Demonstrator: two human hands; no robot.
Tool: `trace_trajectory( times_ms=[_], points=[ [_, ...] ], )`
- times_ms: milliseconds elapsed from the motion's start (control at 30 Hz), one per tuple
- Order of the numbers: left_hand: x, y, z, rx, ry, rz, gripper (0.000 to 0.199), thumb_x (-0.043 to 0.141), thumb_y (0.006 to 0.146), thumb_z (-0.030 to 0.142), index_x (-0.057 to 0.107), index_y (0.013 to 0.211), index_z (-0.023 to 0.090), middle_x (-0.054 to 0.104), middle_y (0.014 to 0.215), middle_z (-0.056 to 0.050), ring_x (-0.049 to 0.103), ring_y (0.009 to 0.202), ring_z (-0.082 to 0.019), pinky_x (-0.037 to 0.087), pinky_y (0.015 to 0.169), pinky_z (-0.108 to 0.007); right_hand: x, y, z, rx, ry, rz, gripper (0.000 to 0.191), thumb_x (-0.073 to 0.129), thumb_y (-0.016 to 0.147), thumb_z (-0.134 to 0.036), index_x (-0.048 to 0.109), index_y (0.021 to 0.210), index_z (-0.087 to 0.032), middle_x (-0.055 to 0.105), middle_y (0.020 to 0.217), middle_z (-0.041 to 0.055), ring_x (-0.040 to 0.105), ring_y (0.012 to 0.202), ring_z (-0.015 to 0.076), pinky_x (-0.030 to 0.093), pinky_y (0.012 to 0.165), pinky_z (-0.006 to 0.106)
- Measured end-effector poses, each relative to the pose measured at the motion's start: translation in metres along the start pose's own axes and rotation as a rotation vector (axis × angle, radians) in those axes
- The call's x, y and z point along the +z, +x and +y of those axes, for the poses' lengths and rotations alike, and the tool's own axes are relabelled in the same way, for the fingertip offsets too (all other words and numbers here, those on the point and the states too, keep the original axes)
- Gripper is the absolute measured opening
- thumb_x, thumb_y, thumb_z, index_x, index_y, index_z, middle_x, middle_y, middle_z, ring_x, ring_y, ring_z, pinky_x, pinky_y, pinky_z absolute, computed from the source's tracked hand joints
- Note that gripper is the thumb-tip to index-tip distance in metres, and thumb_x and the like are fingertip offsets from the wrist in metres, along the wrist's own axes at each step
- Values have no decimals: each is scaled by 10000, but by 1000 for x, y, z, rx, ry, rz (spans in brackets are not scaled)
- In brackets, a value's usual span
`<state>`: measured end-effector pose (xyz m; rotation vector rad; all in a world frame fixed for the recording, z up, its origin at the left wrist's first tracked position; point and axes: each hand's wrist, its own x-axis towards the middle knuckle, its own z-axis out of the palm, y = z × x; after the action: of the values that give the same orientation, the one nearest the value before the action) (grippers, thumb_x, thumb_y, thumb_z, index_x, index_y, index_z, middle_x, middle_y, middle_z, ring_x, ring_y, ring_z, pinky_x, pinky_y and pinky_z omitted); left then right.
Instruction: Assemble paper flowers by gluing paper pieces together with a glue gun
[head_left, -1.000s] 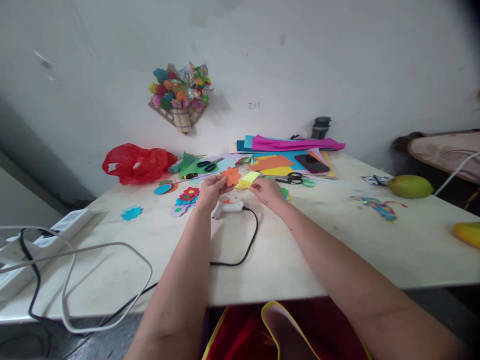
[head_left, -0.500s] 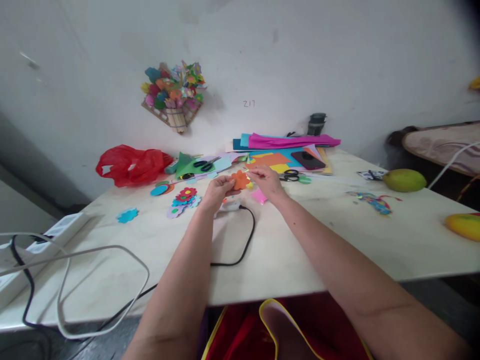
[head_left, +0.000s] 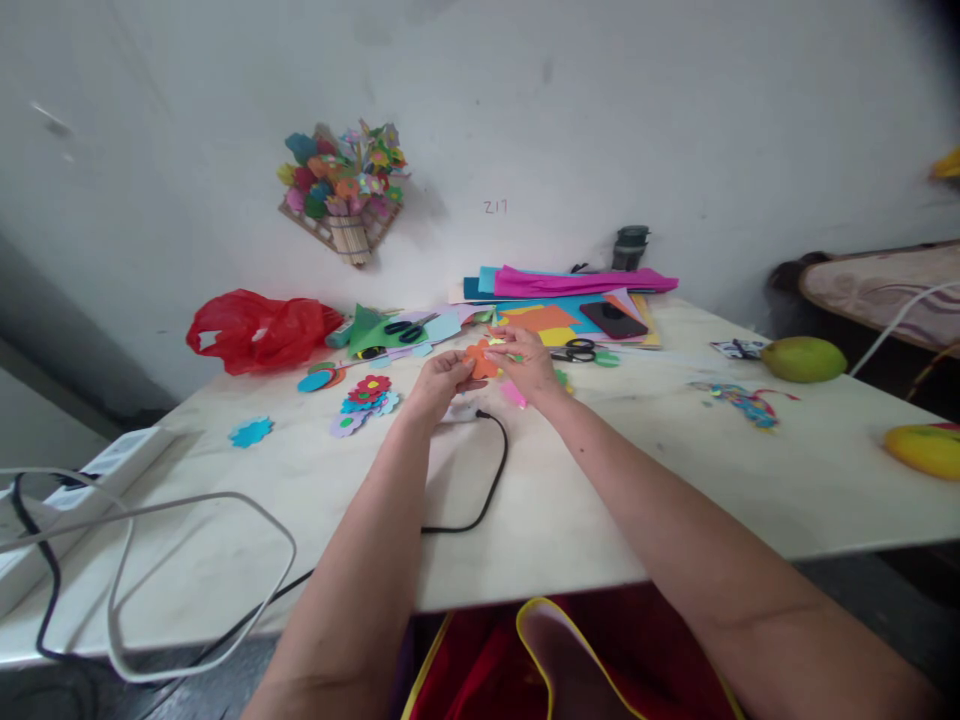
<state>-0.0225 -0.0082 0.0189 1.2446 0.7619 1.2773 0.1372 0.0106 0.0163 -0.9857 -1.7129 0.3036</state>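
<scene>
My left hand [head_left: 444, 384] pinches the left edge of an orange flower cutout [head_left: 482, 361], holding it a little above the table. My right hand [head_left: 527, 362] is at the flower's right side, its thumb on the petals and its fingers bent above. A small yellow piece [head_left: 496, 342] shows at the right fingers; whether they grip it is unclear. Under my hands lies a white device [head_left: 459, 413] with a black cord, mostly hidden. Beside it is a pink piece [head_left: 514, 394], partly covered by my right hand.
Left are layered flower cutouts [head_left: 367, 400], a blue flower [head_left: 251, 432], a red plastic bag [head_left: 259, 330] and a power strip [head_left: 124, 460]. Behind lie scissors [head_left: 579, 351], other scissors [head_left: 409, 328], coloured sheets [head_left: 540, 318] and a phone [head_left: 613, 320]. Fruit [head_left: 804, 360] sits right.
My right hand has moved slightly left, bringing its thumb onto the orange flower. My left hand keeps its pinch on the flower. The whole view has shifted a little.
</scene>
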Motion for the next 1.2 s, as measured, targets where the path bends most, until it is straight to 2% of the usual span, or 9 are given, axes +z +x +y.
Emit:
trace_trajectory(
  times_ms=[300,500,667,767,867,1000,1200],
  points=[
    [0,1,-1,3,-9,-22,295,809,622,305,615,767,137,657,731,-17,650,691,-137,571,740,-324,-1,0,-4,-12,-78,-21,178,620,807,-217,754,910,-273,596,1246,55,497,1138,235,411,948,418],
    [0,0,0,4,-20,-10,317,825,591,308,621,761,135,663,737,-19,649,695,-136,575,714,-308,-1,0,-4,-1,29,29,77,653,761,-217,729,774,-221,616,1167,77,520,1104,220,411,941,384],
    [0,0,0,-8,-38,15,290,809,625,286,615,774,130,668,745,-25,659,711,-142,576,767,-340,-5,1,-4,25,125,39,153,593,801,-305,711,779,-210,604,1193,79,513,1138,220,410,932,377],
    [-1,1,-1,-17,-41,21,273,800,642,269,604,768,126,667,743,-26,675,710,-154,577,786,-364,-4,2,0,96,200,87,208,585,778,-361,695,820,-190,614,1164,90,544,1088,224,437,866,358],
    [-1,1,-2,-23,-39,23,280,798,650,258,591,785,126,677,753,-35,693,712,-174,580,772,-362,-1,2,4,260,323,80,289,611,731,-420,679,873,-178,664,1019,77,594,897,194,456,783,331],
    [0,1,-1,-55,-34,28,305,778,681,241,564,868,131,680,709,-44,712,699,-214,584,721,-353,-2,0,1,457,539,-15,359,659,667,-484,676,837,-169,679,813,39,586,738,161,432,661,286],
    [2,0,0,-71,-21,14,304,758,708,243,549,902,138,688,690,-55,719,716,-243,583,674,-324,-6,-1,-3,563,639,-178,383,707,606,-525,679,734,-165,657,692,31,556,646,140,313,537,247]
  ],
)
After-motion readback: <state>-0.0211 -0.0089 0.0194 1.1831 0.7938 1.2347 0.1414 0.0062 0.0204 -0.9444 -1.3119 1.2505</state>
